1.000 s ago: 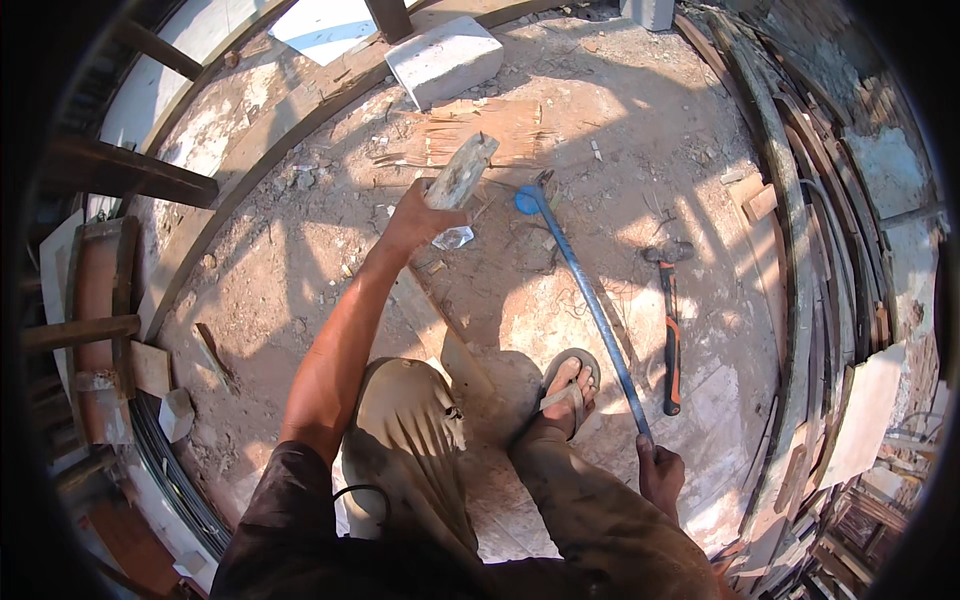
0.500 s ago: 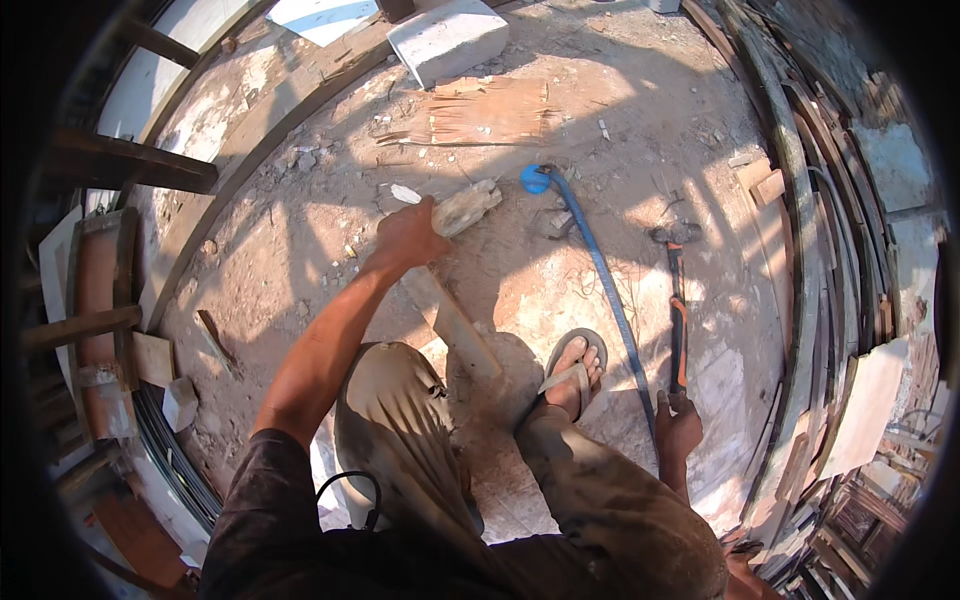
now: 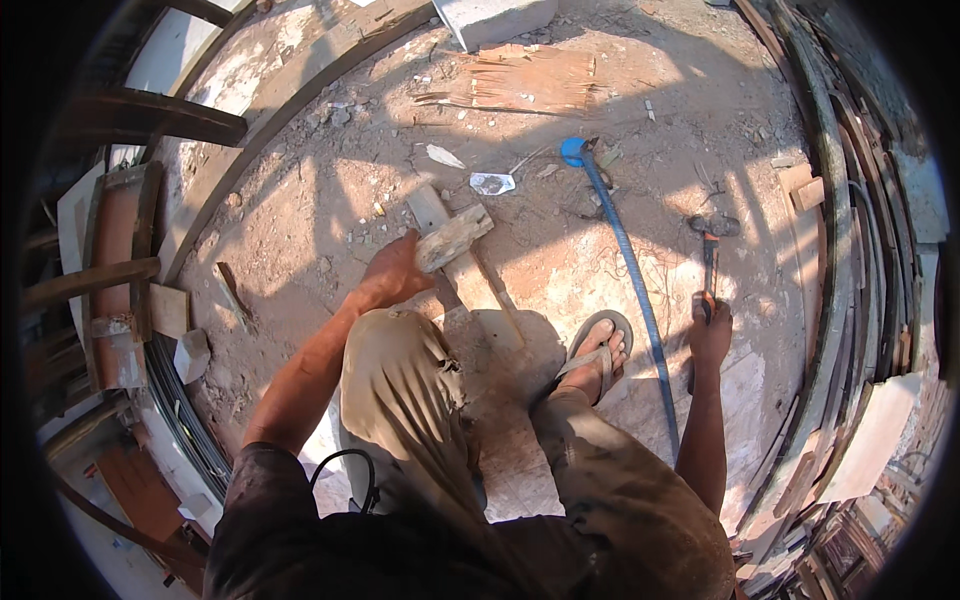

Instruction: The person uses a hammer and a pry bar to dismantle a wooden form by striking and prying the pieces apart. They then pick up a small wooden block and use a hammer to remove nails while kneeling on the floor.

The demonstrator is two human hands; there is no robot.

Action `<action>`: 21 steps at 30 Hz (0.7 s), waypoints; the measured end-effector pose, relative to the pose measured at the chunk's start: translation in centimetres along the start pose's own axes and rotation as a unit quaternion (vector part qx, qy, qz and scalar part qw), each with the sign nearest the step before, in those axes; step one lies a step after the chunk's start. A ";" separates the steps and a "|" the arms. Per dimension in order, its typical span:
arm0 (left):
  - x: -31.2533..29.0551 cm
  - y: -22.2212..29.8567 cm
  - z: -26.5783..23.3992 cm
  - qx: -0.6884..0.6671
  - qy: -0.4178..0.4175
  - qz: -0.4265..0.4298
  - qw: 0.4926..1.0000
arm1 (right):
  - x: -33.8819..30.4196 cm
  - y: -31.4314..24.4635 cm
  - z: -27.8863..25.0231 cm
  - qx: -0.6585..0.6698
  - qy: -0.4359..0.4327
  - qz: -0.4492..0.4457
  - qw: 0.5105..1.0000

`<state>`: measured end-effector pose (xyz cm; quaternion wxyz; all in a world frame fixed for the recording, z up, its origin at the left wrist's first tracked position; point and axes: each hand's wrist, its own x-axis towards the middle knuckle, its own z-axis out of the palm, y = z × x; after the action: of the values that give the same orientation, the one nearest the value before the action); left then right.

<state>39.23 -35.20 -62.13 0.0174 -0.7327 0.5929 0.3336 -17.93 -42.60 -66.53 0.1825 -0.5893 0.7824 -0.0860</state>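
Observation:
My left hand (image 3: 398, 272) grips one end of a short, rough block of wood (image 3: 455, 238). That block lies crosswise over a narrow wooden board (image 3: 428, 205), just beyond my left knee. To the right, my right hand (image 3: 710, 335) is closed around the black and orange handle of a hammer (image 3: 712, 228), gripping partway along it. The hammer's dark head points away from me. A long blue bar (image 3: 632, 260) with a round blue end lies on the ground between my foot and the hammer.
A splintered wood sheet (image 3: 530, 82) and a grey block (image 3: 495, 20) lie far ahead. Long timbers (image 3: 828, 200) and stacked boards line the right side. At left are a curved-looking beam (image 3: 270, 130) and bundled dark rods (image 3: 180, 410). My sandalled foot (image 3: 597, 358) is near the blue bar.
My left hand has drawn the wood block nearer, and it now crosses the board. My right hand has shifted from the handle's end up toward the hammer head. The view has moved slightly.

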 end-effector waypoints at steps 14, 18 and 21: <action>0.3 -0.6 2.6 -0.026 0.081 0.019 0.996 | -9.1 -17.8 -7.4 0.375 -0.256 0.041 0.890; 0.2 0.6 1.6 -0.044 0.066 0.020 0.997 | -11.4 -21.3 -5.0 0.275 -0.275 -0.098 0.916; -0.8 -0.3 1.6 -0.056 0.057 0.004 0.997 | -11.8 -26.4 -4.6 0.153 -0.277 -0.184 0.931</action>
<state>38.71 -33.80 -63.08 -0.0583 -0.7482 0.5762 0.3237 6.61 -39.41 -50.92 0.4612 -0.6880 0.5559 -0.0702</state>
